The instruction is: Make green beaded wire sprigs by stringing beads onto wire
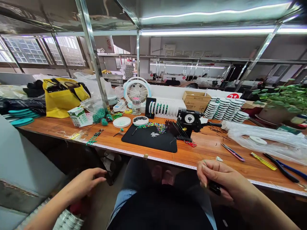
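My left hand [90,181] hangs in front of the table's edge at lower left, thumb and fingers apart, with nothing seen in it. Close to the front edge on the other side, my right hand [217,174] is closed around a small black object [214,187], mostly covered by the fingers. A small white piece [219,158] shows just behind its knuckles. Between the hands and farther back lies a black mat [148,145] with colourful beads [160,127] and a cluster of small silvery pieces [154,134]. A black winding device with a dial [189,118] stands behind the mat.
Right of the mat lie snips [232,152], a yellow-handled tool [263,161] and dark-handled pliers [281,167]. Stacked white-and-green spools [225,108], a cardboard box [195,100] and a fan [137,91] stand behind. A yellow bag [62,99] and small carton [78,117] are left.
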`<state>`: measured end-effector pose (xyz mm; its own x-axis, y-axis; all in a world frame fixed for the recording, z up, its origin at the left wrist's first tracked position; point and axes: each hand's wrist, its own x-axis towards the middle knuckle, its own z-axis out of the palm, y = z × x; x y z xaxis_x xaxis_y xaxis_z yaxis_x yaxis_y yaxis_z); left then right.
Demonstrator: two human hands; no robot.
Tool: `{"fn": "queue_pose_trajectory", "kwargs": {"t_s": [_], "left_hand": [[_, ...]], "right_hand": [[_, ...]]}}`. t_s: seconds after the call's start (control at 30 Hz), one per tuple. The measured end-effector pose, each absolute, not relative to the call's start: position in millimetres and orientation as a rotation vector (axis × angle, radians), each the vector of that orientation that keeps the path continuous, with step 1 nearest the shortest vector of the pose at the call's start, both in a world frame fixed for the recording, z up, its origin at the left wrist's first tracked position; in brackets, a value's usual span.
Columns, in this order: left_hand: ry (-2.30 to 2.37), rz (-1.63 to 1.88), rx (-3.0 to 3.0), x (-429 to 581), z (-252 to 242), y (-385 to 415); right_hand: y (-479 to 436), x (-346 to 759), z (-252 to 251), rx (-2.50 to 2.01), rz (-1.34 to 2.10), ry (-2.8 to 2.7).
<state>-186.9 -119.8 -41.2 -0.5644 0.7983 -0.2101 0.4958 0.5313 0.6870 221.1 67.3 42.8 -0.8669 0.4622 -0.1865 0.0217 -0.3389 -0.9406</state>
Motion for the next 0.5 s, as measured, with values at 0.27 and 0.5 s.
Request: {"fn": "queue_pose_trajectory", "kwargs": {"t_s": [0.27, 0.5], "left_hand": [[1.941, 0.785, 1.617, -74.6, 6.0, -102.2], [1.922, 0.73, 1.717, -58.1, 16.6, -96.2]], "right_hand": [[46.9, 213.1, 72.1, -0.605, 2.223, -1.563], [40.4, 203.5, 80.6, -0.433, 2.291, -1.398]]}}
